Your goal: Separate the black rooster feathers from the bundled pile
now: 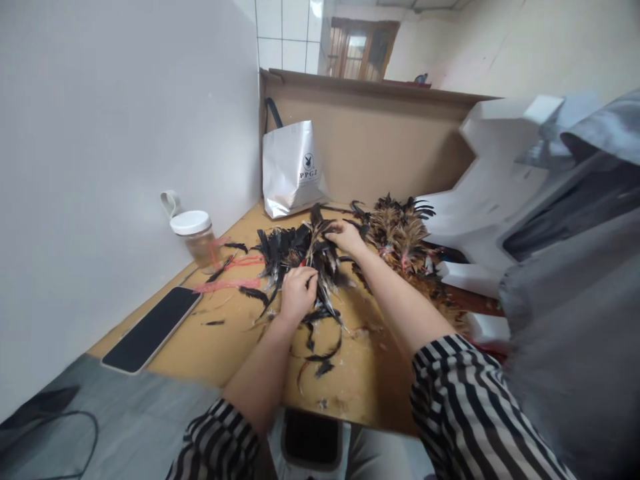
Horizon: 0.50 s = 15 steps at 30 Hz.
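My left hand (299, 293) is closed around the lower end of an upright bunch of brown-black feathers (317, 230), where a bit of red shows above the fingers. To its right, my right hand (347, 238) pinches feathers at the side of the same bunch, fingertips pointing left. Beneath and behind both hands lies a pile of black feathers (283, 247) with pale ends. Loose dark feathers (325, 350) are scattered in front of my left hand. Pink-red string (230, 285) stretches across the table on the left.
Brown feather bundles (400, 227) lie at the right. A white-lidded jar (194, 240) and a phone (153, 330) are on the left of the table (225, 353). A silver bag (290, 170) stands against the cardboard (390, 140). White foam pieces (470, 277) and grey cloth (575, 300) border the right.
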Tool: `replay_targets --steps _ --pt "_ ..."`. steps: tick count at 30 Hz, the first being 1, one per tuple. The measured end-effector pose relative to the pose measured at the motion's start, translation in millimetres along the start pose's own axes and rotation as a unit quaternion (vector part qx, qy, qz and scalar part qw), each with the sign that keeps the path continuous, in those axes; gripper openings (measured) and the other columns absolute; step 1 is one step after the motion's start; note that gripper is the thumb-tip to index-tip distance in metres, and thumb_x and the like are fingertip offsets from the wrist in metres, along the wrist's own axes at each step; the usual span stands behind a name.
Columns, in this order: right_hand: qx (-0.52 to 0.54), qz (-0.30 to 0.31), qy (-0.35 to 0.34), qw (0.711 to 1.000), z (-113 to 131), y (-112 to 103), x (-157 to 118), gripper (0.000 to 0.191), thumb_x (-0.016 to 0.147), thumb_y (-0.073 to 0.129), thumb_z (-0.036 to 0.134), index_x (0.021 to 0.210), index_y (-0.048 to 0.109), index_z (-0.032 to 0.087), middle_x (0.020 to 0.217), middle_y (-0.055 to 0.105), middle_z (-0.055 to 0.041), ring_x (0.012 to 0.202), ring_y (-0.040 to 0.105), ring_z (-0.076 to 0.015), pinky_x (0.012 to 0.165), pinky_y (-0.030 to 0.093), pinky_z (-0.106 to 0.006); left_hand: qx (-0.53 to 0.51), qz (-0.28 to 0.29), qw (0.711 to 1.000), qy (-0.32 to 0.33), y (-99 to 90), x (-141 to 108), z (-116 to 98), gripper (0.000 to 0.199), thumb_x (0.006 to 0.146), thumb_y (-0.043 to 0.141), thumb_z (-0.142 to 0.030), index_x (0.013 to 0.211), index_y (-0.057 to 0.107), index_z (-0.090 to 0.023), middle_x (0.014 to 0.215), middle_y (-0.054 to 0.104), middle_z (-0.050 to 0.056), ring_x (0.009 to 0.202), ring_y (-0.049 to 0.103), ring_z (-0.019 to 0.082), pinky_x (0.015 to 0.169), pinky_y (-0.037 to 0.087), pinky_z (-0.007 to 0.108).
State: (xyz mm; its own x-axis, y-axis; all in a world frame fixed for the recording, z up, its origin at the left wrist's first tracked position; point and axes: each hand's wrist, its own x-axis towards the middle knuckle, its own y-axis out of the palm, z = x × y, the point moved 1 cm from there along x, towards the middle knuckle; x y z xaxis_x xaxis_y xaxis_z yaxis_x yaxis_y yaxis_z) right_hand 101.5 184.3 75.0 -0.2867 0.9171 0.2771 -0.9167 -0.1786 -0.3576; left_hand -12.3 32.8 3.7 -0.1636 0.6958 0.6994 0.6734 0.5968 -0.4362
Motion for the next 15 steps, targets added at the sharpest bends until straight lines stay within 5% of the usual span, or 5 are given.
replay_targets --steps 6,15 --pt "-0.078 -0.027 0.021 0.996 -31 11 -26 0.037 0.061 0.062 0.017 0.098 0.060 0.013 0.090 0.065 -0.0073 0.078 0.060 -0.0148 0.076 0.045 -0.029 -0.037 -0.091 0.995 -0.027 -14.3 2 4 0.017 0.077 0.048 -0.024 0.080 0.063 -0.017 0.075 0.059 0.005 0.069 0.053 0.013 0.066 0.041 0.027" --pt "-0.058 -0.028 -0.042 0.997 -32 -12 -106 0.019 0.067 0.055 0.024 0.080 0.065 0.015 0.078 0.067 -0.0040 0.069 0.059 -0.0140 0.069 0.046 -0.027 -0.116 -0.002 0.993 0.018 -9.0 -2 -6 0.034 0.075 0.052 -0.029 0.044 0.044 -0.016 0.053 0.049 0.000 0.051 0.044 0.009 0.054 0.037 0.022"
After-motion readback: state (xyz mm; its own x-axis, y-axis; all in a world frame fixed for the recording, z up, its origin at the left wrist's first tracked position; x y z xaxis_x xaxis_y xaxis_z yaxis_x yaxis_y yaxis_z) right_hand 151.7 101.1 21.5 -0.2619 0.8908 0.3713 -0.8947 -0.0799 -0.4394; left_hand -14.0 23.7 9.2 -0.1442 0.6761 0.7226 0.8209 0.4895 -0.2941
